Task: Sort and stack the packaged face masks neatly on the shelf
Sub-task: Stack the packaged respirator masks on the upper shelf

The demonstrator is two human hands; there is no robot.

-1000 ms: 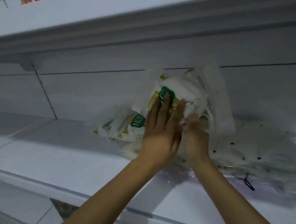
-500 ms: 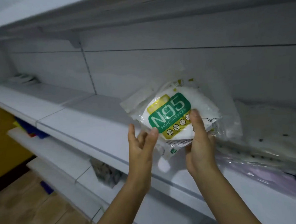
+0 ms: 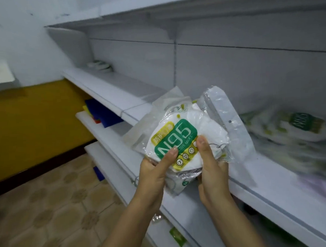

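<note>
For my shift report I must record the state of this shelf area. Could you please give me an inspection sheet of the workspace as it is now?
Surface: white shelf, with more tiers below it.
Job's things: N95 mask pack, on top of a small bundle, held in front of the shelf; pile of mask packs lies on the shelf to the right, blurred.
Clutter: blue items on a lower tier; small stack at the far end, too small to identify.
Grippers: left hand and right hand both grip the bundle, thumbs on the label.
Cables: nothing seen.
Surroundings: yellow wall, tiled floor.
</note>
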